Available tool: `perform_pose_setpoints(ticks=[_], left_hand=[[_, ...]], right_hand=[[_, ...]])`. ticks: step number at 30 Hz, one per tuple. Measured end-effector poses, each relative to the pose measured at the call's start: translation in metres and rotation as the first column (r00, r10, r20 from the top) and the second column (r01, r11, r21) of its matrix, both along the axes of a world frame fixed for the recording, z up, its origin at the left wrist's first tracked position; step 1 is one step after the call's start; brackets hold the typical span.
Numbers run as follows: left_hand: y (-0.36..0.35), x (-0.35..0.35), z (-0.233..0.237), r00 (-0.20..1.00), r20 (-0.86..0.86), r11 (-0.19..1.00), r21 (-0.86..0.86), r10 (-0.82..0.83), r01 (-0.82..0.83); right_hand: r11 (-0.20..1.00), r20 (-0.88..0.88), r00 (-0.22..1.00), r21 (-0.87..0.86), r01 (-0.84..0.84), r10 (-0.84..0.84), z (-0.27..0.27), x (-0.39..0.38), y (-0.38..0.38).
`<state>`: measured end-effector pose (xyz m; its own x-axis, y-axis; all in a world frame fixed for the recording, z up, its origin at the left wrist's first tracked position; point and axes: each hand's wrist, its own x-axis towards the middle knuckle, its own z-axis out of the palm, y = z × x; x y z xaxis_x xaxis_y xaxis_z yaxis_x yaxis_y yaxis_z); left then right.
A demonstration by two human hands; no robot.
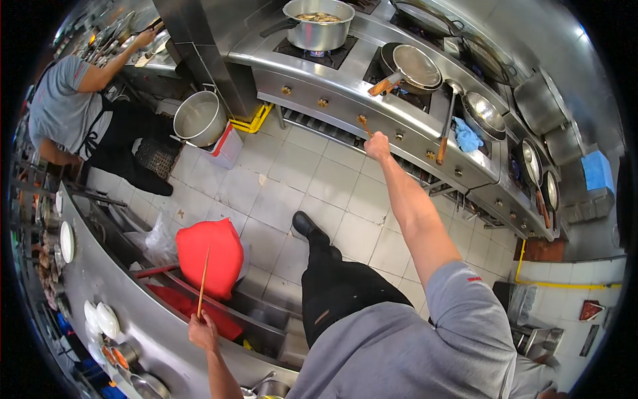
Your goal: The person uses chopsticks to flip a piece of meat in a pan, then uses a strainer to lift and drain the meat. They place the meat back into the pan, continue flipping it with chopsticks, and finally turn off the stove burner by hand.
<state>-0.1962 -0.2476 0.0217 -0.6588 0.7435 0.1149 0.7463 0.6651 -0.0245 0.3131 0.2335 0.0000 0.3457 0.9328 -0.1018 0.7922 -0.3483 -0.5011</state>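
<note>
Grey shirt (399, 352), stick (203, 282) partly hidden

No readable text. Red lettering (475, 279) sits on the camera wearer's right grey sleeve (452, 296), near the hem; too small and skewed to make out. Co-worker's grey sleeve (68, 74) shows a small reddish mark, also illegible. Stove knobs (323, 102): any markings too small to tell.
</note>
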Motion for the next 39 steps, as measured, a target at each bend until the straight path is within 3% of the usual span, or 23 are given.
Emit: perform_pose_setpoints(ticks=[8, 11, 13, 14, 15, 17, 18, 19, 20, 21, 22, 23, 24, 26, 28, 29, 30, 32, 36, 39], left_hand=[[-0.006, -0.01, -0.013, 0.999, -0.014, 0.999, 0.036, -0.032, 0.032], [-0.003, -0.003, -0.004, 0.999, 0.032, 1.0, 0.026, 0.008, -0.009], [-0.003, -0.002, -0.003, 0.999, 0.03, 0.997, 0.082, -0.015, 0.012], [-0.004, -0.002, -0.004, 0.999, 0.027, 0.992, 0.12, -0.034, 0.03], [-0.004, 0.0, -0.003, 0.999, 0.048, 0.994, 0.111, -0.002, -0.003], [-0.004, 0.0, -0.002, 0.999, 0.053, 0.992, 0.123, -0.008, 0.002], [-0.004, -0.001, -0.003, 0.998, 0.056, 0.993, 0.114, -0.011, 0.005], [-0.006, -0.005, -0.009, 0.998, 0.051, 0.993, 0.111, -0.035, 0.03], [-0.005, -0.004, -0.01, 0.998, 0.05, 0.99, 0.133, -0.049, 0.042], [-0.005, -0.002, -0.008, 0.998, 0.028, 0.989, 0.14, -0.054, 0.049], [-0.005, -0.001, -0.005, 0.998, 0.005, 0.988, 0.143, -0.056, 0.055], [-0.006, -0.003, -0.005, 0.998, 0.002, 0.985, 0.158, -0.067, 0.066], [-0.007, -0.005, -0.007, 0.997, 0.031, 0.992, 0.11, -0.064, 0.06], [-0.004, -0.003, -0.001, 0.996, 0.057, 0.996, 0.069, -0.068, 0.064], [-0.004, 0.008, 0.01, 0.99, 0.121, 0.993, 0.1, -0.069, 0.057], [-0.002, 0.012, 0.013, 0.99, 0.112, 0.992, 0.104, -0.086, 0.074], [-0.004, 0.013, 0.014, 0.993, 0.088, 0.993, 0.091, -0.076, 0.068], [-0.002, 0.014, 0.014, 0.996, 0.058, 0.995, 0.086, -0.064, 0.059], [-0.001, 0.016, 0.017, 1.0, -0.019, 1.0, 0.011, 0.005, -0.005], [0.0, 0.02, 0.019, 1.0, -0.004, 0.999, 0.037, 0.012, -0.012]], right_hand=[[0.999, -0.007, 0.999, 0.026, -0.034, 0.034, -0.011, 0.013, -0.007], [0.972, -0.005, 0.983, 0.15, -0.179, 0.182, -0.021, 0.021, -0.042], [0.918, 0.022, 0.971, 0.324, -0.231, 0.236, -0.059, 0.03, -0.078], [0.933, 0.026, 0.962, 0.24, -0.269, 0.27, -0.068, 0.036, -0.107], [0.93, -0.017, 0.964, 0.266, -0.252, 0.266, -0.084, 0.042, -0.136], [0.982, -0.043, 0.982, 0.048, -0.18, 0.183, -0.111, 0.057, -0.198], [0.985, 0.007, 0.985, 0.031, -0.171, 0.171, -0.185, 0.083, -0.231], [0.962, -0.211, 0.974, -0.241, -0.13, 0.079, -0.181, 0.09, -0.27], [0.895, -0.279, 0.91, -0.409, 0.177, -0.307, -0.208, 0.094, -0.307], [0.818, -0.228, 0.922, -0.559, 0.139, -0.313, -0.179, 0.095, -0.328], [0.903, -0.188, 0.927, -0.354, 0.244, -0.324, -0.233, 0.114, -0.351], [0.815, -0.218, 0.87, -0.502, 0.287, -0.441, -0.184, 0.116, -0.345], [0.819, -0.225, 0.866, -0.493, 0.294, -0.446, -0.153, 0.113, -0.337], [0.914, -0.329, 0.859, -0.245, 0.323, -0.392, -0.101, 0.097, -0.313], [0.906, -0.6, 0.679, -0.252, 0.341, -0.423, -0.073, 0.073, -0.273], [0.961, -0.666, 0.702, -0.088, 0.262, -0.252, -0.091, 0.055, -0.235], [0.963, -0.808, 0.553, -0.061, 0.264, -0.203, -0.042, 0.03, -0.219], [0.981, -0.793, 0.607, 0.072, 0.179, -0.053, -0.013, 0.001, -0.185], [0.999, -0.792, 0.61, 0.049, 0.016, 0.029, 0.033, -0.041, -0.161], [0.991, -0.79, 0.604, 0.023, -0.133, 0.1, 0.019, -0.047, -0.165]])
